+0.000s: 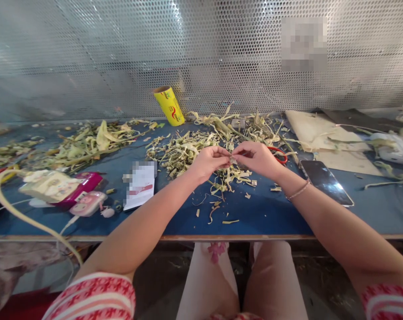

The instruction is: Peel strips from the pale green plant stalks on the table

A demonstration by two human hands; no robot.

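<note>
My left hand [211,162] and my right hand [256,159] meet above the blue tabletop [184,213], fingertips almost touching. Both are pinched closed around a small piece between them, too small to make out. Behind and beneath them spreads a heap of pale green dried plant scraps [175,153], some curled and shredded. Several loose bits lie on the near side of the hands. Just past my right hand, the handle of a red-handled tool [280,153] shows, the rest hidden by my hand and the scraps.
A tilted yellow cardboard tube [170,106] stands by the perforated metal wall [201,53]. On the left are another plant pile [84,142], a pink pouch [78,189] and a white card [141,184]. To the right lie a dark phone [325,181] and beige sheets [324,129].
</note>
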